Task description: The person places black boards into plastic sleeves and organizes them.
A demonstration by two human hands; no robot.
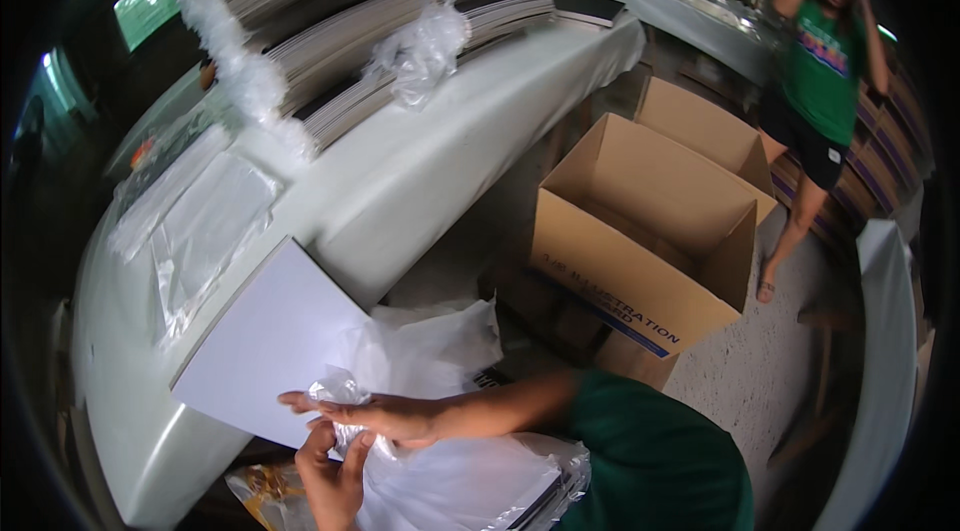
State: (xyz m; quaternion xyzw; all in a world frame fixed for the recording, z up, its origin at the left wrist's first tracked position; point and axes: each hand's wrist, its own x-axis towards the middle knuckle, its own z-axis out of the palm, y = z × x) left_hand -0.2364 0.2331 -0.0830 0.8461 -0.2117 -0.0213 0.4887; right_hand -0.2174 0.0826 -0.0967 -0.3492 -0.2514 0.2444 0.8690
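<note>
A white board (275, 341) lies on the table's near corner and sticks out over its edge. Crumpled clear plastic film (340, 387) bunches up at the board's lower side, between my two hands. My right hand (390, 418) reaches across from the right, fingers stretched out and lying over the bunched film. Just below it, my left hand (335, 479) has thumb and forefinger closed around a fold of the film. More of the sheer plastic (450, 481) spreads under my right forearm, over a dark-edged flat thing whose kind I cannot make out.
Tall stacks of boards (345, 41) stand on the white-covered table (400, 186), with bunched plastic wrap (420, 56) hanging over them. Folded clear plastic (215, 221) lies at the left. An open cardboard box (640, 256) sits to the right. A person in a green shirt (822, 61) stands beyond it.
</note>
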